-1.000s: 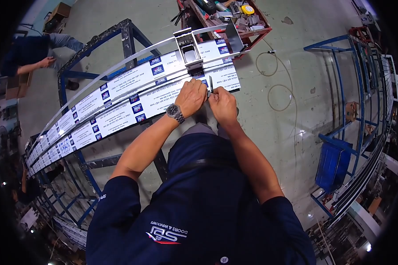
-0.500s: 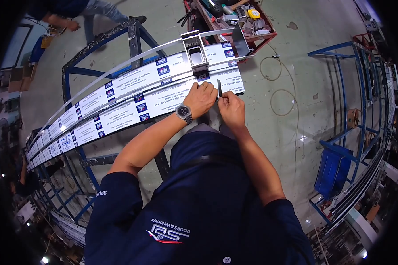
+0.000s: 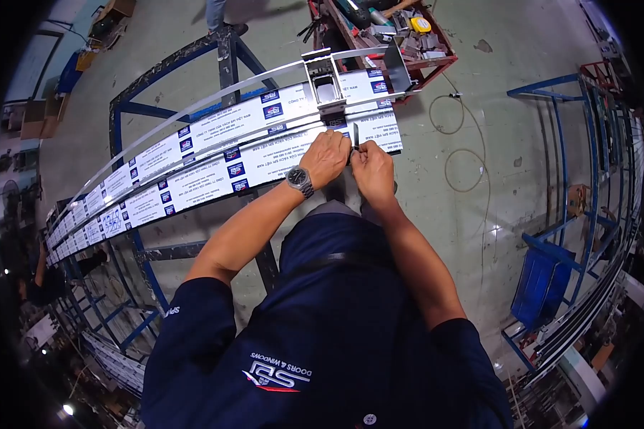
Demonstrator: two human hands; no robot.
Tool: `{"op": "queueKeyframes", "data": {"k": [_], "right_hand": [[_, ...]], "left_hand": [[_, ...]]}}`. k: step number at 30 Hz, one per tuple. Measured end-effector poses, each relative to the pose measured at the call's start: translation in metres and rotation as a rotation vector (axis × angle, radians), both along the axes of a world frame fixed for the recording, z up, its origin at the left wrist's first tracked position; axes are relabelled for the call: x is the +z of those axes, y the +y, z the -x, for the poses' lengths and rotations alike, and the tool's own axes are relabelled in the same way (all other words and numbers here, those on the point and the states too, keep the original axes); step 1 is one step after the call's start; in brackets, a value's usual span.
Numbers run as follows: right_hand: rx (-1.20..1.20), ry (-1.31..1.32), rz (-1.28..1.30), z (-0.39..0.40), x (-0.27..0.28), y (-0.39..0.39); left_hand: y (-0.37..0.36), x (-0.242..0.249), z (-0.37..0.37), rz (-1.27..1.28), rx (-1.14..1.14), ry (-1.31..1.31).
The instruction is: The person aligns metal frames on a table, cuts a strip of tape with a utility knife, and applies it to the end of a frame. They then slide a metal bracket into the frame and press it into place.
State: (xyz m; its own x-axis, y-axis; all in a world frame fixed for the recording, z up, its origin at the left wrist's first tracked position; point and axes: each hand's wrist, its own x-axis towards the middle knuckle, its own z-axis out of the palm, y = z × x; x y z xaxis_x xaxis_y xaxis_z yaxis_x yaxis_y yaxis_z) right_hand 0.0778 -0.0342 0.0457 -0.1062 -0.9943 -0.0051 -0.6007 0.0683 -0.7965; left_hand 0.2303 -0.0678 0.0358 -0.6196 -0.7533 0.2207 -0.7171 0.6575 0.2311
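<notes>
My right hand (image 3: pixel 372 170) is closed in a pinch around a thin dark blade-like strip (image 3: pixel 355 134) that sticks up past the fingers. Beside it, my left hand (image 3: pixel 327 155), with a watch at the wrist, has its fingers curled together; whatever they hold is hidden. Both hands meet over the near edge of a long profile (image 3: pixel 265 151) covered in white printed film. Just beyond the fingers, a short metal box-shaped bracket (image 3: pixel 325 84) stands across the profiles.
Blue steel trestles (image 3: pixel 166 71) carry the long profiles. A red tool tray (image 3: pixel 436 61) with a yellow tape measure (image 3: pixel 420 25) stands beyond. A hose (image 3: pixel 447 132) lies coiled on the floor. At right are a blue rack (image 3: pixel 551 157) and blue bin (image 3: pixel 540 286). A person's leg (image 3: pixel 216 14) shows at top.
The view has shifted slightly. Both hands stay together at the profile, and the strip stands more upright. The person at the top left has moved mostly out of view.
</notes>
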Motion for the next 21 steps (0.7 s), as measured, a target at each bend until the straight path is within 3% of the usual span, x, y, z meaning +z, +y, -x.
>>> {"op": "queueKeyframes", "data": {"k": [8,11,14,21], "right_hand": [[0.023,-0.048,-0.08,0.005,-0.004,-0.006],[0.037,-0.067,-0.103,0.01,-0.002,-0.003],[0.058,-0.062,-0.109,0.011,-0.004,-0.005],[0.07,-0.006,-0.005,0.007,-0.002,-0.007]], "left_hand": [[0.009,0.002,-0.001,-0.01,0.151,0.17],[0.011,0.009,0.001,-0.067,0.202,0.159],[0.008,0.027,0.004,-0.039,0.187,-0.041],[-0.003,0.006,0.005,-0.053,0.135,-0.071]]}}
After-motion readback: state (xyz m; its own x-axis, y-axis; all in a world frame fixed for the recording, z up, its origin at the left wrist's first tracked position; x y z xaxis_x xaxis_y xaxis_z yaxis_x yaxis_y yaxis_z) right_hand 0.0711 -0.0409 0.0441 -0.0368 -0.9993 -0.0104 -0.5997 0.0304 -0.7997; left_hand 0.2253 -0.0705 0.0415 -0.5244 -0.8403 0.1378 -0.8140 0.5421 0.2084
